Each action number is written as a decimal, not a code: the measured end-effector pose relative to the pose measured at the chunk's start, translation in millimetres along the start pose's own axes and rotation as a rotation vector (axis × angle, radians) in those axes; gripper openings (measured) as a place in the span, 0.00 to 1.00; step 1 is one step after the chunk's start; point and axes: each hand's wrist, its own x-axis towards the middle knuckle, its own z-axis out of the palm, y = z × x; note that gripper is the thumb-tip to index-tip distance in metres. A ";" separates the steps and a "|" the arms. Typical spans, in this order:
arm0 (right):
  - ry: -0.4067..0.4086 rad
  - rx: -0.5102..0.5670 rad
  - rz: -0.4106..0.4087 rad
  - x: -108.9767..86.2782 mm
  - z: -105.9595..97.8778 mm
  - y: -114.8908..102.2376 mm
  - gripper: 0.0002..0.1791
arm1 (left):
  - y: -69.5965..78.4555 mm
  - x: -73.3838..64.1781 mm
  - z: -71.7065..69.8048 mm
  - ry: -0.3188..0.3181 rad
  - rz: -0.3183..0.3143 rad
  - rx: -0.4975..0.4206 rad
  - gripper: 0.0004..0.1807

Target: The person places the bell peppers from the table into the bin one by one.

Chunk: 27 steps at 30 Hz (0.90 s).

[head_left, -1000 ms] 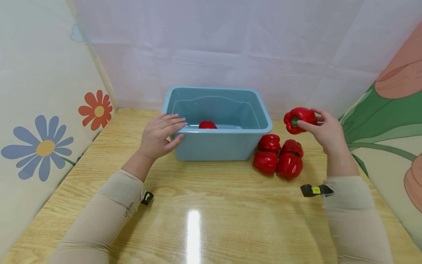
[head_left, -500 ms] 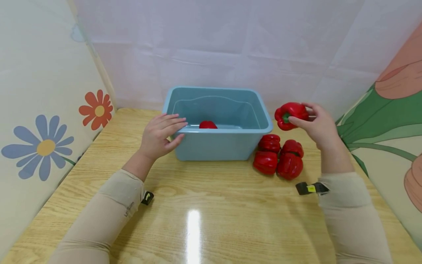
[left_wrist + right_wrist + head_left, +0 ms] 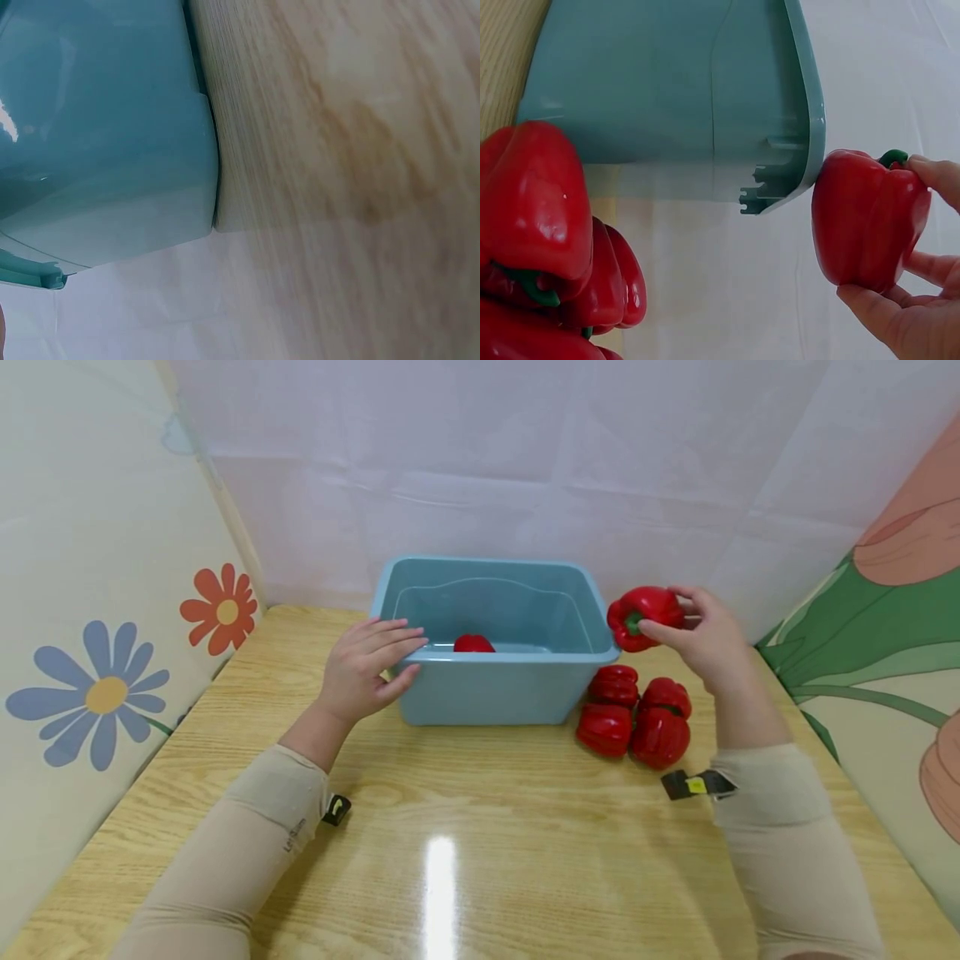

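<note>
A blue plastic bin point(image 3: 487, 693) stands on the table near the back wall. My left hand point(image 3: 367, 668) rests on its front left corner, fingers laid over the rim and thumb against the outside. At the bin's right end, my right hand point(image 3: 708, 635) grips a red bell pepper point(image 3: 648, 610) by its sides, its green stem facing left. That pepper hangs level with the bin's rim, as the right wrist view also shows with the held pepper point(image 3: 866, 225). Inside the bin, the top of another red bell pepper point(image 3: 473, 644) shows; the front wall hides the rest.
Several red bell peppers point(image 3: 660, 737) sit clustered on the wooden table point(image 3: 510, 827), beside the bin's right front corner and below my right hand. A white sheet point(image 3: 465, 460) hangs behind the bin. Flower-printed panels point(image 3: 82, 527) flank the table on both sides.
My right hand has carried the held pepper left and slightly up, toward the bin's right rim. The left hand, the bin and the clustered peppers have stayed put.
</note>
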 end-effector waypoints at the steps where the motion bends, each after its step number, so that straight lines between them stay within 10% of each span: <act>1: 0.002 -0.001 -0.007 0.2 0.7 -0.6 0.47 | -0.1 -0.1 0.0 0.000 0.001 0.000 0.19; 27: -0.017 -0.002 -0.053 2.0 22.0 -21.5 0.46 | 0.6 1.0 -0.9 -0.003 0.003 -0.005 0.20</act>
